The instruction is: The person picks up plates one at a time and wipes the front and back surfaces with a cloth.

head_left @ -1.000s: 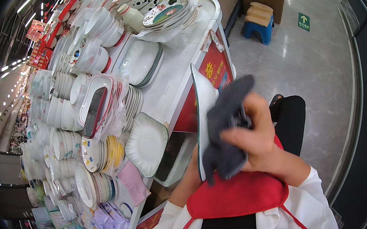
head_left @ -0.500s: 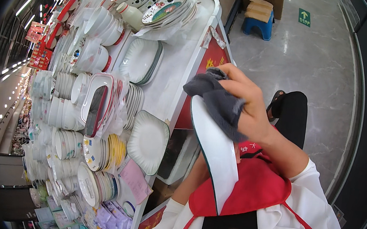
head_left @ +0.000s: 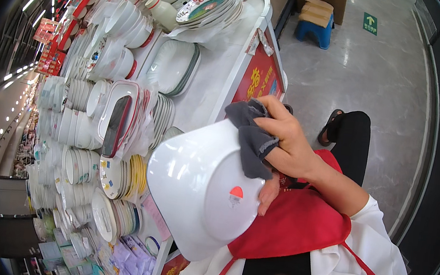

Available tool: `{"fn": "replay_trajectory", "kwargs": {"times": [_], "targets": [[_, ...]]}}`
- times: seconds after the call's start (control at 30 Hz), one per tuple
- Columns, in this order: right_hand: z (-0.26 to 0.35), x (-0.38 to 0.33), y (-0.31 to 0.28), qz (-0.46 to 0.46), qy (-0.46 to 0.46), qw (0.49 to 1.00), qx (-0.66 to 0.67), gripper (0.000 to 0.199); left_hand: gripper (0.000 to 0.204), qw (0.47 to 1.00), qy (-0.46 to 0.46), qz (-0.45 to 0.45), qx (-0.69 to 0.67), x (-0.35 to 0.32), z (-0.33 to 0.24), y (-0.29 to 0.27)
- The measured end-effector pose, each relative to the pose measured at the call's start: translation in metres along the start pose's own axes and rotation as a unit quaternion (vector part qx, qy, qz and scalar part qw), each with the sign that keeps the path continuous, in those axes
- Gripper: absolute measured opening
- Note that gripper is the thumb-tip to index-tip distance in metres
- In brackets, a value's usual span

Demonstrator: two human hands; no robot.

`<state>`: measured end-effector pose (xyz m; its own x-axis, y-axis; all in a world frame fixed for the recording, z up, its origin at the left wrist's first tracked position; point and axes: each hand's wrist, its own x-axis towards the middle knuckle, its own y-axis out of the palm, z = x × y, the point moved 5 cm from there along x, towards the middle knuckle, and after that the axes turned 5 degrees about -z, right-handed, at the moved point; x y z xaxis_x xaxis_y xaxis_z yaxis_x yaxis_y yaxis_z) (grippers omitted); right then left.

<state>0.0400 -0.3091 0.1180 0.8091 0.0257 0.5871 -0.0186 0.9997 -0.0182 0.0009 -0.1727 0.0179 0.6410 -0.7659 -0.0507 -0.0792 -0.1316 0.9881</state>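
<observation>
A white squarish plate [head_left: 188,172] is held tilted in front of me, its underside facing up. A raised foot and a small sticker [head_left: 236,195], orange-red and white, show on it. My left hand [head_left: 268,195] grips the plate at its right edge, mostly hidden by it; only some fingers show. My right hand [head_left: 288,143] is closed around a dark grey cloth [head_left: 253,136]. The cloth lies against the plate's upper right edge.
On my left a white display table [head_left: 231,45] bears stacked plates [head_left: 211,10], square dishes [head_left: 173,66], bowls [head_left: 124,21] and a phone [head_left: 116,127]. A blue stool [head_left: 315,31] with cardboard on top stands ahead on the grey tiled floor [head_left: 382,69].
The plate has turned from nearly edge-on to show its underside, and now reaches farther left over the table edge. My right hand has shifted slightly down and left with the cloth.
</observation>
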Motion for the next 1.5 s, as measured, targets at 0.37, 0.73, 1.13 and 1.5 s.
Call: {"fn": "replay_trajectory", "kwargs": {"times": [0.37,0.73,1.13,1.5], "targets": [[-0.017,-0.023,0.001,0.082,0.01,0.987,-0.14,0.018,0.025,0.99,-0.043,0.057,-0.12,0.016,0.006,-0.002],[-0.019,-0.025,-0.027,-0.186,0.112,0.973,0.076,0.016,0.026,0.967,-0.059,0.141,-0.206,0.036,0.012,0.024],[0.001,-0.01,-0.024,-0.11,-0.009,0.993,-0.048,0.032,0.056,0.928,-0.201,0.287,-0.13,0.039,0.034,0.041],[0.004,-0.021,0.0,0.07,-0.092,0.966,-0.23,0.039,0.024,0.992,0.041,-0.015,-0.116,0.011,0.023,0.004]]}}
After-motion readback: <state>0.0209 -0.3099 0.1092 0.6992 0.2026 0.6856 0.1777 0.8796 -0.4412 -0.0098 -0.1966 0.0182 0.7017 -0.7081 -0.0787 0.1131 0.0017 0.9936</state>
